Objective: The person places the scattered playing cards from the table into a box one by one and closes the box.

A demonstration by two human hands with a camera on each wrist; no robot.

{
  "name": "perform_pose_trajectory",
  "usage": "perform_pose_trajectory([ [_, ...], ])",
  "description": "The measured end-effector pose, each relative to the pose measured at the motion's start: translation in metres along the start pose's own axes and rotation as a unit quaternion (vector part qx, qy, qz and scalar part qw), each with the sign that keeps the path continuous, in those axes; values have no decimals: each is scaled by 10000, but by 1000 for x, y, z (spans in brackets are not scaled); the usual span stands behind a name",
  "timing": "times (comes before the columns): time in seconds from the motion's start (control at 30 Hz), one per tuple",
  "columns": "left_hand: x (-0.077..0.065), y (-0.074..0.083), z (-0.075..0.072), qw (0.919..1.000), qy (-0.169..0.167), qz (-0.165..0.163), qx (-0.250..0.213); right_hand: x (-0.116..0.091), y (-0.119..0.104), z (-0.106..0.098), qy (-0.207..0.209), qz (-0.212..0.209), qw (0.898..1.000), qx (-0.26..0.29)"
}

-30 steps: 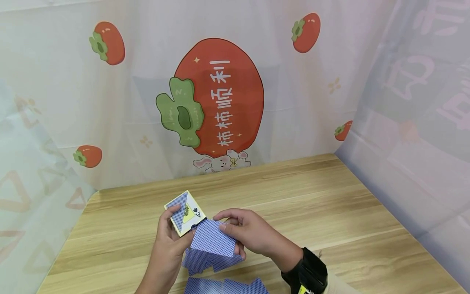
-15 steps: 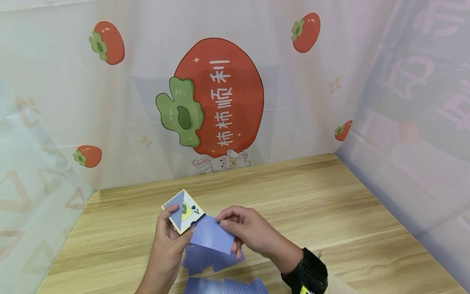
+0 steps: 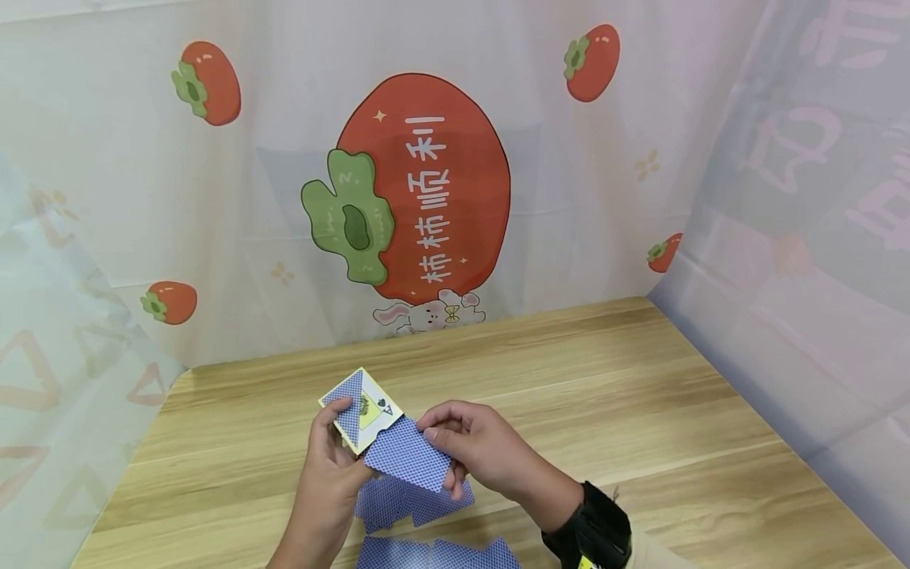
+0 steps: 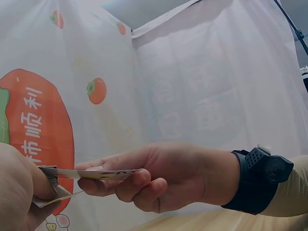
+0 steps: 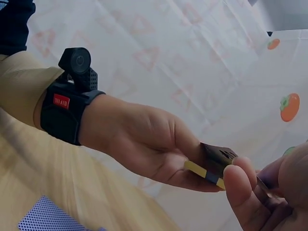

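Note:
My left hand (image 3: pixel 323 482) grips a playing card box (image 3: pixel 371 409) above the table, its face with an ace of spades print turned up. My right hand (image 3: pixel 490 450) pinches playing cards (image 3: pixel 408 458) by their right end, blue-patterned backs up. Their other end meets the lower right end of the box, above my left thumb. How far they reach into it is hidden. In the left wrist view the cards (image 4: pixel 106 174) appear edge-on as a thin layer between both hands. The right wrist view catches a yellow box edge (image 5: pixel 196 169) beside my left palm.
Below the hands, several cards (image 3: pixel 384 506) lie face down on the wooden table (image 3: pixel 604 395). A second group of face-down cards (image 3: pixel 437 555) is nearer, cut by the frame's bottom. A persimmon-print cloth (image 3: pixel 569 197) hangs behind the table.
The cards in my right hand have turned slightly and lie more in line with the box end. The box has shifted up-left and back a little. The cards on the table stay put.

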State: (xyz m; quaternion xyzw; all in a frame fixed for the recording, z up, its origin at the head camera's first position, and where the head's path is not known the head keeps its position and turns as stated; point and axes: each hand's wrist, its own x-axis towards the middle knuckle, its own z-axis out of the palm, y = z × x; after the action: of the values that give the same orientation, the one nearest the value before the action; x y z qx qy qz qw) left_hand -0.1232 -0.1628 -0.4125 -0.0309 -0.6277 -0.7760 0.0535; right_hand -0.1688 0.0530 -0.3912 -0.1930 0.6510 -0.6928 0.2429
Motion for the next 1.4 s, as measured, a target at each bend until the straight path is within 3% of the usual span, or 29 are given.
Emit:
perform_pose_trajectory([
  [0.3,-1,-1,2,9999,-42,18,117,-2,-1,5,141,-40,9999,-29],
  [0.93,-1,3,0,9994,337,57,110,-1,-2,11,396,-110,9992,-2],
  [1.13,-1,4,0,9995,277,80,104,-1,-2,12,452,-143,9989,29],
  [1.4,0,7,0,9985,419,340,22,-3,-2,14,485,-194,9986,88],
])
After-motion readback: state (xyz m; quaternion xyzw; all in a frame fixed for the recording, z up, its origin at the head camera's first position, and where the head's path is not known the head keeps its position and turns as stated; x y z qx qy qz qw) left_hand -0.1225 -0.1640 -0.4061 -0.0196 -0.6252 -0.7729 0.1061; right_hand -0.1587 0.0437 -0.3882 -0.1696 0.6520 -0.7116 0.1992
